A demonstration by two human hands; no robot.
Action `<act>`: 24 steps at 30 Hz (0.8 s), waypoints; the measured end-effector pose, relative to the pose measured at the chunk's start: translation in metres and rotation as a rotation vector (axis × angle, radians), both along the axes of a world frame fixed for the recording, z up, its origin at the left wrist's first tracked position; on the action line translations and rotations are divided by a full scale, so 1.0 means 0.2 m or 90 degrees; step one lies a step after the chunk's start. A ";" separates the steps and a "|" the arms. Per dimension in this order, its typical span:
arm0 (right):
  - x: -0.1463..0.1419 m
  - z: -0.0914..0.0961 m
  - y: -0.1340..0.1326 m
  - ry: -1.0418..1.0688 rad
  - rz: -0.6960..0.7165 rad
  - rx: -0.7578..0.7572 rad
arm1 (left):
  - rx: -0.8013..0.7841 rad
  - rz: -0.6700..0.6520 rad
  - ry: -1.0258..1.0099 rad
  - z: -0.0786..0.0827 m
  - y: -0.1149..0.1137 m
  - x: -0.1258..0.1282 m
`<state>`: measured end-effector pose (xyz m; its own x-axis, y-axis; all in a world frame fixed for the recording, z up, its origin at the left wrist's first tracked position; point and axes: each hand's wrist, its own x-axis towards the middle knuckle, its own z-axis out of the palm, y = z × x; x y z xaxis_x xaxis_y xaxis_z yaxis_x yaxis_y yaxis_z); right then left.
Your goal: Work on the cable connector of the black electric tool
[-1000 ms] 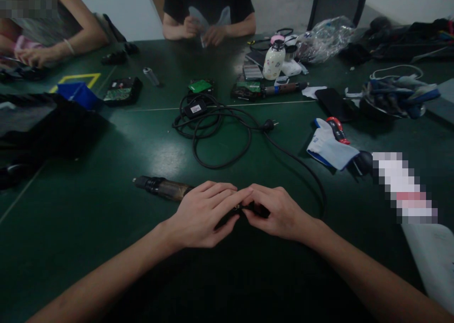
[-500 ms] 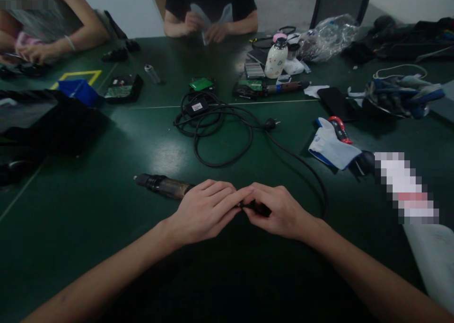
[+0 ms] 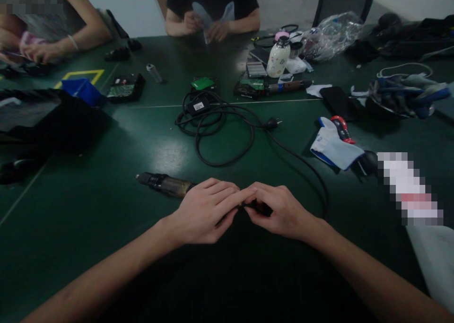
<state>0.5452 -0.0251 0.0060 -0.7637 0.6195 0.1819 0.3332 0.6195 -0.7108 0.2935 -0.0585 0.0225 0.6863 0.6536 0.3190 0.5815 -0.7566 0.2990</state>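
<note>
An electric screwdriver (image 3: 170,185) with a dark, partly see-through body lies tilted on the green table, its tip pointing left. My left hand (image 3: 209,212) is closed around its rear part, hiding that end. Against it, my right hand (image 3: 282,212) pinches a small dark piece, apparently the cord's end, at the back of the screwdriver. The fingertips of both hands meet there, so the join is mostly covered. A black power cord (image 3: 315,171) runs from beside my right hand to a coil with an adapter (image 3: 197,106) and a plug (image 3: 273,123).
Beyond the cord lie hard drives (image 3: 126,87) with green boards and another electric screwdriver (image 3: 291,86). A glove (image 3: 335,145), a red-black handle (image 3: 342,129), a phone (image 3: 338,103) and a bottle (image 3: 278,58) are on the right. Two people sit across the table.
The view has shifted very slightly. Both hands keep their hold on the screwdriver and the dark piece, with only tiny finger movement.
</note>
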 end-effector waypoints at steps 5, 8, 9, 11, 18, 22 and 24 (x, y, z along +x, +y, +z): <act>0.00 0.00 0.00 -0.004 -0.003 -0.006 | 0.049 0.039 0.027 -0.02 0.00 0.01; 0.00 -0.01 0.00 0.000 -0.001 -0.005 | 0.027 0.029 0.018 0.00 0.00 0.01; 0.00 -0.01 0.00 0.001 -0.001 -0.003 | 0.012 0.020 0.011 0.00 0.00 0.01; 0.00 -0.01 0.00 -0.001 -0.001 0.000 | -0.008 0.009 0.001 0.01 0.00 0.01; 0.00 0.00 0.00 -0.009 -0.001 -0.005 | 0.030 0.037 0.017 -0.01 -0.01 0.01; 0.00 -0.01 0.00 -0.004 -0.002 0.003 | -0.027 0.002 0.008 0.00 0.00 0.00; 0.00 -0.02 0.00 -0.002 -0.001 0.002 | -0.018 0.003 0.010 0.00 0.00 0.00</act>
